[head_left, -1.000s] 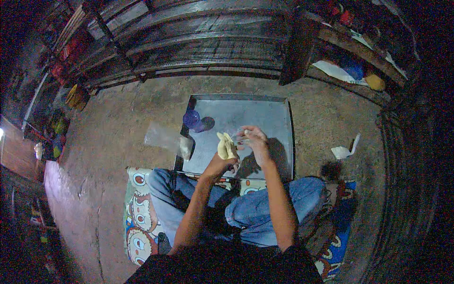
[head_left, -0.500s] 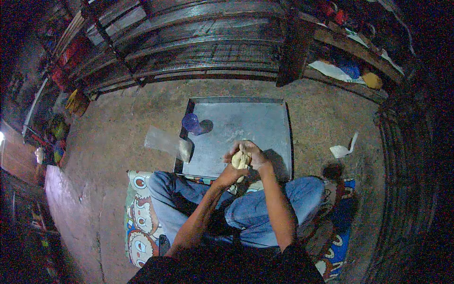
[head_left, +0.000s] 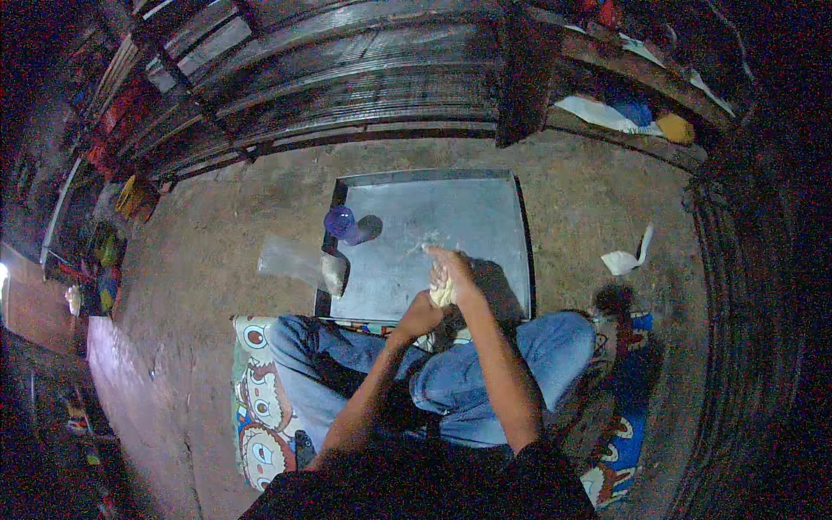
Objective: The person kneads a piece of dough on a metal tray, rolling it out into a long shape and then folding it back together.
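Observation:
A lump of pale yellow dough (head_left: 443, 294) is squeezed between my two hands over the near edge of a shallow metal tray (head_left: 390, 286). My left hand (head_left: 420, 315) is closed around the dough's lower left side. My right hand (head_left: 457, 273) grips it from the upper right, its index finger stretched out toward the tray. White flour smears (head_left: 426, 240) mark the tray beyond my fingers. Part of the dough is hidden by both hands. A purple cup (head_left: 339, 222) stands at the tray's left edge.
A clear plastic bag (head_left: 299, 262) with white powder in one end overlaps the tray's left rim. On the floor at right sits a white scoop (head_left: 620, 262) with a handle. I sit cross-legged on a cartoon-print mat (head_left: 260, 407). Wooden slatted furniture (head_left: 364, 95) stands beyond the tray.
My hands have closed further over the dough, so less of it shows. My right index finger now stretches forward. The whole view has shifted slightly.

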A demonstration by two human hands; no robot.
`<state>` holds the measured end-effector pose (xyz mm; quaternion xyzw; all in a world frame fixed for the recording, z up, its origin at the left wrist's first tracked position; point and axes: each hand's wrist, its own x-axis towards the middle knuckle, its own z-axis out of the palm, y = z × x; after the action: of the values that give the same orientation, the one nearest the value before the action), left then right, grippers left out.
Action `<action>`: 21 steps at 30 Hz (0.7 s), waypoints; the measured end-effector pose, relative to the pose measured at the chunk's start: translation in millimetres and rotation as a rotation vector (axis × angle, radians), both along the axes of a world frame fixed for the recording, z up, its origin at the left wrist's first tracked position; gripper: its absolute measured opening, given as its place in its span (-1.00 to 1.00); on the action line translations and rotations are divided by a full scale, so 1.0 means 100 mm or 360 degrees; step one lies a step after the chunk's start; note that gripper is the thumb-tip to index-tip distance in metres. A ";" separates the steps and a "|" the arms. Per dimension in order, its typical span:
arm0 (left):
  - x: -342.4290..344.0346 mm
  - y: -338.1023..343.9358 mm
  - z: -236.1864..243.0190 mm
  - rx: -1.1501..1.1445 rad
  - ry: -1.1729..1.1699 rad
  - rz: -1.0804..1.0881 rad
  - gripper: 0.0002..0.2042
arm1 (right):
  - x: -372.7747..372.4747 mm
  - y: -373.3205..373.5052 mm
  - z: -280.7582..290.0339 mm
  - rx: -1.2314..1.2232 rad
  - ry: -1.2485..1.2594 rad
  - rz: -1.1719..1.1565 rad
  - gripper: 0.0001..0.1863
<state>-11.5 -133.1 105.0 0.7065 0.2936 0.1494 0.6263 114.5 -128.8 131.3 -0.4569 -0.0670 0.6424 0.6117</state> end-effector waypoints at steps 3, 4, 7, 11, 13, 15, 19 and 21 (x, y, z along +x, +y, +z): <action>0.09 -0.02 -0.14 0.0828 0.0075 0.0199 -0.67 | 0.11 0.08 -0.10 -0.0029 0.0097 -0.0173 -0.52; 0.10 -0.06 -0.14 0.0750 0.0179 0.0249 -0.65 | 0.13 0.07 -0.03 -0.0087 0.0112 -0.0234 -0.53; 0.22 -0.18 0.01 0.0580 0.0372 0.0351 -0.55 | 0.26 0.01 -0.06 0.0041 0.0111 -0.0296 -0.53; 0.26 -0.29 0.29 0.0429 0.0420 0.0331 -0.54 | 0.38 0.03 -0.10 -0.0028 0.0139 -0.0362 -0.50; 0.23 -0.34 0.34 0.0371 0.0474 0.0332 -0.55 | 0.39 0.01 -0.11 0.0122 0.0123 -0.0346 -0.50; 0.20 -0.38 0.36 0.0402 0.0435 0.0330 -0.55 | 0.40 0.01 -0.12 0.0083 0.0168 -0.0361 -0.51; 0.19 -0.39 0.36 0.0424 0.0377 0.0274 -0.56 | 0.44 0.11 -0.22 -0.0110 0.0127 -0.0536 -0.49; 0.17 -0.39 0.41 0.0342 0.0404 0.0240 -0.56 | 0.44 0.10 -0.19 -0.0092 0.0125 -0.0505 -0.48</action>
<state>5.7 -172.0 145.6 0.7587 0.4048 0.1361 0.4920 158.9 -118.5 112.0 -0.4536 0.0485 0.5568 0.6941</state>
